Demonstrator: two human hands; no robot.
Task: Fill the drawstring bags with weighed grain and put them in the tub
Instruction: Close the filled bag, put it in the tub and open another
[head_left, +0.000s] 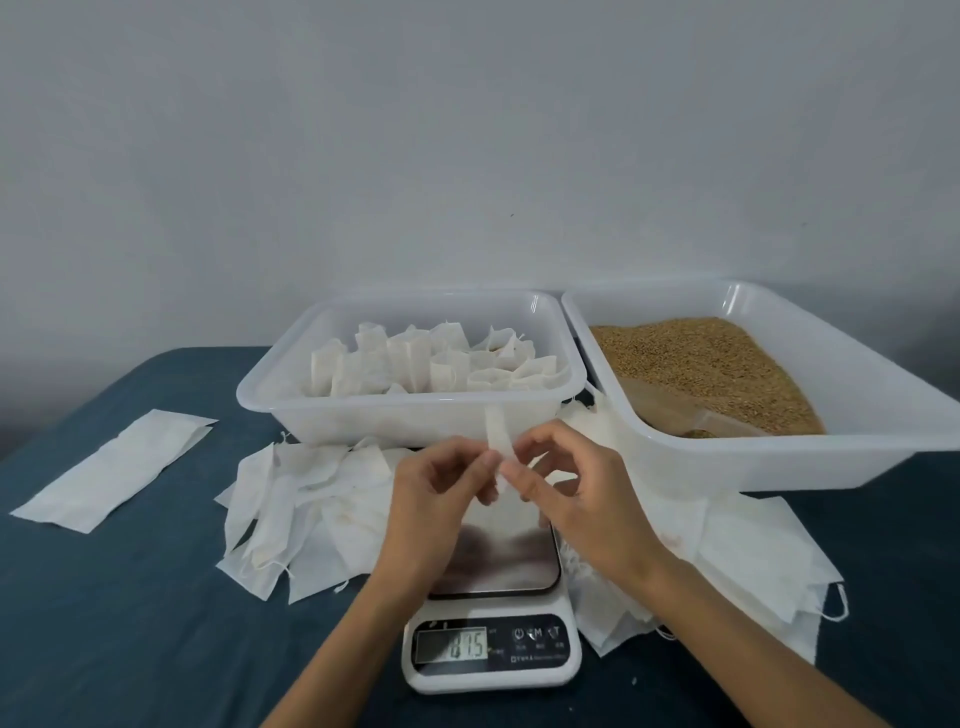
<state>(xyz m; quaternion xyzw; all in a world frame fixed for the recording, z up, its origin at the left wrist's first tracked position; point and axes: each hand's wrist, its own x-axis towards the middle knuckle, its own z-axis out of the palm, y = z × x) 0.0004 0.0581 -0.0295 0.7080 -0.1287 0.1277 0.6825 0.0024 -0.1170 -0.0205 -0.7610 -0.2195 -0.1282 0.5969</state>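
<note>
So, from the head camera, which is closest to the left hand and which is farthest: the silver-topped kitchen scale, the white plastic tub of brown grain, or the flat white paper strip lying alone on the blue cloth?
Starting from the left hand:
1. Silver-topped kitchen scale, right below the hand.
2. White plastic tub of brown grain, off to the right.
3. Flat white paper strip, far left on the blue cloth.

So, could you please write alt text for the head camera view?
Both hands, left hand and right hand, pinch a small white drawstring bag above a kitchen scale. Behind stand a tub of bags and a tray of grain; empty bags lie around on a blue table.
</note>
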